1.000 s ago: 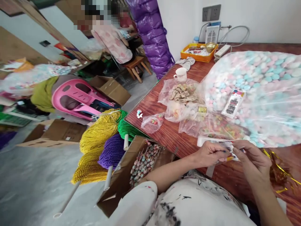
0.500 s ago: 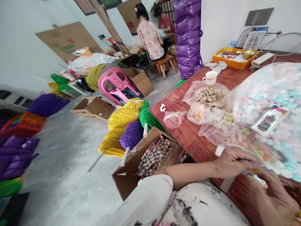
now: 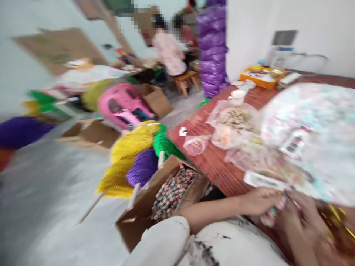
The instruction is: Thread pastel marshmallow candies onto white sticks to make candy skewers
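My left hand [image 3: 260,201] reaches over the front edge of the table, its fingers pinched on a small string of pastel beads [image 3: 273,212] that hangs below the fingertips. My right hand [image 3: 305,218] meets it from the right, thumb and fingers closed at the upper end of the same string. Motion blur hides the exact shape of the beads and how they are joined. Just behind my left hand lies a white strip [image 3: 263,180] on the table. Shiny gold strands [image 3: 340,218] lie right of my right hand.
A carton [image 3: 149,207] of colourful beaded strings stands left of the table [image 3: 199,162], beside yellow [image 3: 135,140], purple [image 3: 144,166] and green bead bundles. Clear bags [image 3: 241,114], a cup [image 3: 237,95] and a large bag of pastel pieces [image 3: 318,111] lie on top. Two people sit at the back.
My view has swung, so the room sits further left. My hands have drawn together at the fingertips, and pastel beads now show below the left fingers. The white strip is uncovered.
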### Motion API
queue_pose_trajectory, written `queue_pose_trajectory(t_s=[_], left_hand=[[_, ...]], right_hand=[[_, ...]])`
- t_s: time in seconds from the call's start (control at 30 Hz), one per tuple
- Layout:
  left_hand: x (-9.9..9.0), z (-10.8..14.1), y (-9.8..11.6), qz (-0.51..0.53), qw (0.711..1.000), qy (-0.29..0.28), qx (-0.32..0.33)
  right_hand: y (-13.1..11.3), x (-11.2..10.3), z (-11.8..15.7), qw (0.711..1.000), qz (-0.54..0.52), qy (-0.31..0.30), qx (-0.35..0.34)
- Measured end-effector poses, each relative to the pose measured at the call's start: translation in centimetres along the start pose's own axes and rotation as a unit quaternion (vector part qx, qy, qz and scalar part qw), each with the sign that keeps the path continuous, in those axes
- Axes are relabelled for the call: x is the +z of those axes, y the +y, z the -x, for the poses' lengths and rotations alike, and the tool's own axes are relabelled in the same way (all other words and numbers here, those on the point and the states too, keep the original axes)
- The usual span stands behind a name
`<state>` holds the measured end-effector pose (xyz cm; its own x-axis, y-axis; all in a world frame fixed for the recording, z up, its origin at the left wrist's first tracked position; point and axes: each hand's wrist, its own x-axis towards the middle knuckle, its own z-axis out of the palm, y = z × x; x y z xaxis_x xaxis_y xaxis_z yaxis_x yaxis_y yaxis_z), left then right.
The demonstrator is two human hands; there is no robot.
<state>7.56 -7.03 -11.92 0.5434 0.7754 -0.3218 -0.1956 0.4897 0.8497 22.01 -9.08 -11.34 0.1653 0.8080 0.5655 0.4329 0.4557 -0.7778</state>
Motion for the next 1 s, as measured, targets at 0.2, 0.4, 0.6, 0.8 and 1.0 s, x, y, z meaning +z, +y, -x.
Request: queue_pose_trajectory(t_s=[0.2, 0.4, 0.6, 0.8, 1.0], left_hand=[[0.1, -0.8, 2.9, -0.073, 0.996, -0.034, 0.026], [0.0, -1.8, 3.0, -0.156, 0.984, -0.079, -0.017], [-0.1, -1.5, 3.2, -0.024, 0.994, -0.069, -0.081], [-0.6, -1.0, 3.9, -0.023, 0.973, -0.178, -0.147], [-0.5, -0.9, 4.6, -0.298, 0.914, -0.269, -0.047]], right_hand=[[-0.1, 0.6, -0.8, 0.998, -0.009, 0.031, 0.056], [0.4, 0.3, 0.1, 0.931, -0.211, 0.078, 0.286], [0.2, -2.0, -1.2, 0.998, 0.003, 0.022, 0.052], [0.8, -5.2, -2.8, 0.894, 0.249, -0.246, -0.278], [1.0, -5.1, -2.8, 0.864, 0.306, -0.355, -0.185]])
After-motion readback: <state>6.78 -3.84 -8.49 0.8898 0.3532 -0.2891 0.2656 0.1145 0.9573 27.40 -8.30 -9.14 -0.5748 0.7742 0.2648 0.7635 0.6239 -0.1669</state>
